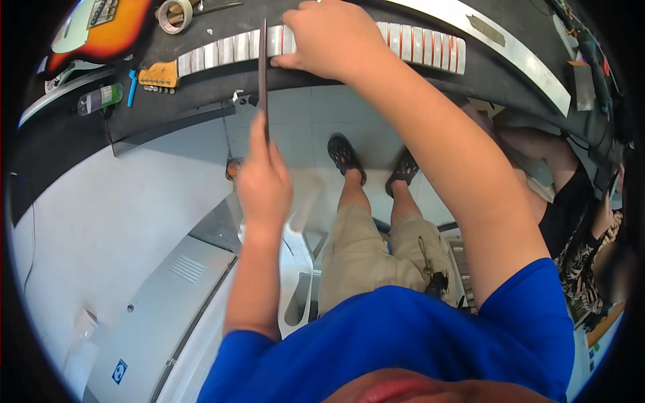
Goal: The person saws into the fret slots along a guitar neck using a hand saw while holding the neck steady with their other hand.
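Observation:
A guitar neck [225, 49] lies across the dark bench, its wooden headstock [159, 76] with tuning pegs pointing left. Silvery strips cover its fretboard between the frets, and reddish lines show between the strips at the right end. My left hand [263, 185] is closed around the lower end of a long, thin, dark file [263, 80], which lies crosswise over the neck. Just right of the file, my right hand [332, 40] grips the neck from above, fingers on the far edge and thumb on the near edge. Motion blurs my left hand slightly.
A sunburst guitar body [121, 30], a tape roll [174, 15], a small bottle [101, 99] and a blue tool [132, 88] lie on the left. A long metal straightedge [500, 47] curves along the back right. Another person [571, 181] sits at the right.

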Demonstrator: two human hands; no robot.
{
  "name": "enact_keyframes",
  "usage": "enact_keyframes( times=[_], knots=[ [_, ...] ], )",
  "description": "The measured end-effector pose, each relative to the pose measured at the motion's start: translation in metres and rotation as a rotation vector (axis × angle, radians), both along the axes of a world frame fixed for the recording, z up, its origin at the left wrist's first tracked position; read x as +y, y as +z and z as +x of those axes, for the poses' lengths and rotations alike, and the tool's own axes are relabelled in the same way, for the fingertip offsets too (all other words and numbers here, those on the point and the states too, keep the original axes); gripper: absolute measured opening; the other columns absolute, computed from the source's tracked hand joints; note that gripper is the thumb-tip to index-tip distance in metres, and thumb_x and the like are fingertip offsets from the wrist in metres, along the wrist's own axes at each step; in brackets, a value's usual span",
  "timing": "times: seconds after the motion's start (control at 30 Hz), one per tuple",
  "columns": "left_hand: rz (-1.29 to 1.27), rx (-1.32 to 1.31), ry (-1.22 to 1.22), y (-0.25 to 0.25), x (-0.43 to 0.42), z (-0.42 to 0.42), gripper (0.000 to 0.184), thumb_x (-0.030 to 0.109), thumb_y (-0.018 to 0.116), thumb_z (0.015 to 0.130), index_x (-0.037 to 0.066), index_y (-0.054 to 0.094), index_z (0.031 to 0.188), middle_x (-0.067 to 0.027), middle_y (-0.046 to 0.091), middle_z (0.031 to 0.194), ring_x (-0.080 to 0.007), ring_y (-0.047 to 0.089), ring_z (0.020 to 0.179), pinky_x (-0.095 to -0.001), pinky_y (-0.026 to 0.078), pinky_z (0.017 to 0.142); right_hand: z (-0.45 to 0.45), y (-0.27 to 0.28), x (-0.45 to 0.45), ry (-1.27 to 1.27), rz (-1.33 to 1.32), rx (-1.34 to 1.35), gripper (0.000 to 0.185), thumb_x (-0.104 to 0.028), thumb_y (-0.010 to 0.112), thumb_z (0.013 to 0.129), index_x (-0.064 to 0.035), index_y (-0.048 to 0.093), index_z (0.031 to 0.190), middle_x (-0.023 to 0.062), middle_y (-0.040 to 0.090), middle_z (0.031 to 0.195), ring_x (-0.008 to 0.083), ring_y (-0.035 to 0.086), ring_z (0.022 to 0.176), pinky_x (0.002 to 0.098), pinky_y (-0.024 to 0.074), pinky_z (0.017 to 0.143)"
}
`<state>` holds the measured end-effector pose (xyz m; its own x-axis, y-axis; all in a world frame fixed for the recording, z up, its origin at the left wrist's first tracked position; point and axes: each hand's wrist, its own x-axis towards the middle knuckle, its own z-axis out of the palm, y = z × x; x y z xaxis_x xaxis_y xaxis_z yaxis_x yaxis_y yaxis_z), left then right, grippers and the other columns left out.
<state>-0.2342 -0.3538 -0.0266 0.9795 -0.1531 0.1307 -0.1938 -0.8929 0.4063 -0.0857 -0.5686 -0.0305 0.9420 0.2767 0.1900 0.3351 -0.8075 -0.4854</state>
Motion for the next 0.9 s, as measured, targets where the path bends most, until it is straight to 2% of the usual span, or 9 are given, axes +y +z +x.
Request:
enact_keyframes(
  times=[0.1, 0.17, 0.27, 0.33, 0.4, 0.47, 0.57, 0.73, 0.9],
  knots=[
    [-0.038, 0.106, 0.054, -0.007, 0.007, -0.041, 0.052, 0.003, 0.053, 0.108, 0.009, 0.047, 0.16, -0.0292, 0.075, 0.112, -0.0458, 0.076, 0.092, -0.0414, 0.058, 0.076, 0.004, 0.0, -0.002, -0.013, -0.008, -0.002, 0.042, -0.042, 0.086, 0.082, -0.0022, 0.077, 0.095, 0.0189, 0.077, 0.097, 0.0355, 0.076, 0.098, 0.0454, 0.0615, 0.089],
    [0.056, 0.162, 0.058, 0.014, -0.014, 0.02, 0.052, 0.002, 0.059, 0.105, 0.004, 0.053, 0.156, -0.0269, 0.073, 0.087, -0.0464, 0.073, 0.076, -0.0502, 0.055, 0.066, 0.0, -0.003, -0.001, 0.001, -0.003, -0.016, 0.044, -0.043, 0.086, 0.083, -0.0021, 0.077, 0.095, 0.0193, 0.078, 0.097, 0.0359, 0.076, 0.098, 0.0453, 0.0616, 0.089],
    [0.061, 0.055, -0.12, 0.02, -0.029, 0.111, 0.042, 0.009, 0.059, 0.107, 0.001, 0.06, 0.148, -0.0278, 0.071, 0.088, -0.0499, 0.068, 0.075, -0.0516, 0.053, 0.064, 0.0, -0.001, 0.003, -0.029, 0.027, 0.01, 0.045, -0.045, 0.086, 0.083, -0.0024, 0.078, 0.095, 0.0189, 0.078, 0.096, 0.036, 0.076, 0.098, 0.045, 0.0615, 0.089],
    [0.062, 0.016, -0.171, 0.014, -0.015, 0.1, 0.048, 0.006, 0.06, 0.106, 0.004, 0.057, 0.153, -0.028, 0.07, 0.085, -0.0483, 0.068, 0.072, -0.0499, 0.054, 0.063, -0.003, -0.006, 0.006, -0.025, 0.002, -0.003, 0.045, -0.046, 0.085, 0.083, -0.0026, 0.078, 0.096, 0.0185, 0.078, 0.096, 0.0357, 0.076, 0.098, 0.0449, 0.0617, 0.088],
    [0.11, 0.161, -0.035, 0.014, 0.003, 0.038, 0.055, 0.003, 0.061, 0.105, 0.006, 0.052, 0.159, -0.0277, 0.069, 0.082, -0.0447, 0.068, 0.068, -0.047, 0.054, 0.063, 0.001, -0.004, 0.003, -0.024, -0.016, -0.018, 0.046, -0.046, 0.085, 0.084, -0.0028, 0.078, 0.096, 0.0182, 0.078, 0.096, 0.0354, 0.076, 0.098, 0.0447, 0.0619, 0.088],
    [0.026, -0.037, -0.114, -0.015, 0.03, -0.027, 0.062, 0.0, 0.062, 0.103, 0.007, 0.047, 0.163, -0.0251, 0.067, 0.076, -0.0413, 0.067, 0.064, -0.0441, 0.054, 0.062, -0.001, 0.001, 0.001, -0.028, -0.017, 0.003, 0.046, -0.047, 0.084, 0.084, -0.0029, 0.078, 0.096, 0.0178, 0.078, 0.096, 0.0351, 0.076, 0.098, 0.0445, 0.0621, 0.087],
    [0.071, 0.036, -0.065, -0.01, 0.014, -0.007, 0.061, 0.002, 0.062, 0.104, 0.006, 0.047, 0.163, -0.023, 0.068, 0.074, -0.0409, 0.067, 0.063, -0.0448, 0.054, 0.062, -0.006, 0.013, -0.004, 0.002, 0.0, 0.002, 0.042, -0.042, 0.084, 0.083, -0.0035, 0.077, 0.096, 0.017, 0.078, 0.097, 0.0349, 0.076, 0.097, 0.0443, 0.0623, 0.087],
    [0.249, 0.019, -0.165, 0.012, -0.024, 0.114, 0.057, 0.005, 0.061, 0.105, 0.006, 0.049, 0.161, -0.0221, 0.067, 0.073, -0.0413, 0.066, 0.062, -0.0488, 0.053, 0.061, -0.005, 0.001, 0.004, -0.01, -0.011, -0.01, 0.039, -0.038, 0.084, 0.082, -0.0037, 0.077, 0.098, 0.0164, 0.077, 0.097, 0.0349, 0.076, 0.097, 0.0444, 0.0623, 0.088],
    [0.084, -0.047, -0.102, -0.013, 0.021, -0.016, 0.059, -0.002, 0.061, 0.103, 0.007, 0.052, 0.161, -0.0269, 0.062, 0.075, -0.0405, 0.06, 0.061, -0.0419, 0.053, 0.063, 0.003, -0.003, 0.001, -0.024, -0.024, -0.005, 0.036, -0.036, 0.084, 0.081, -0.0039, 0.077, 0.097, 0.0172, 0.077, 0.097, 0.0352, 0.076, 0.097, 0.0443, 0.0622, 0.088]
  ],
)
